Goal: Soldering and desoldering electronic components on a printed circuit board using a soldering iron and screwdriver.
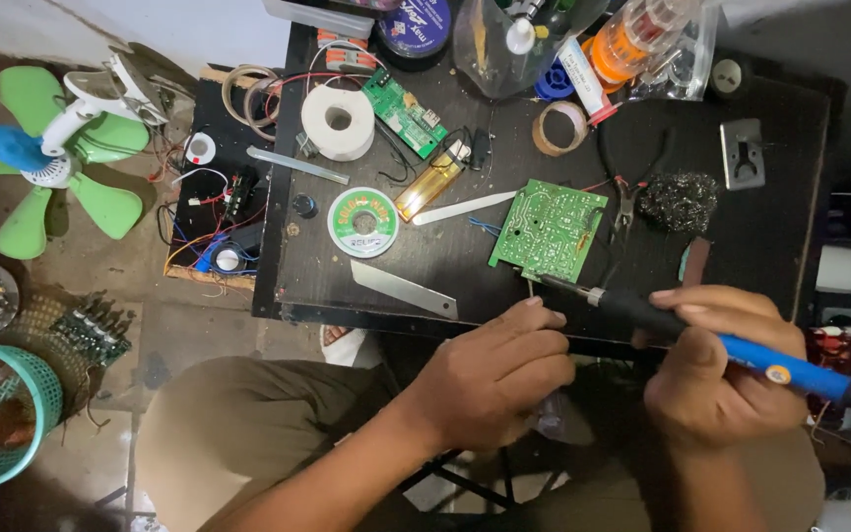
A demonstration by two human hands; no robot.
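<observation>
Here right hand (721,369) pinches soldering iron (731,347) beside circuit board (548,229); left hand's (490,379) grip unclear

Left hand (490,379) hides pinched item (indistinct).

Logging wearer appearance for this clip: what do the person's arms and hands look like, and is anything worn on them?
Both forearms are bare up to the frame edge, with no sleeve showing. The left hand and right hand carry no gloves, and no rings, watch or wristband can be seen. The fingers are uncovered, with short nails. No tape, bandage or markings show on either hand.
</observation>
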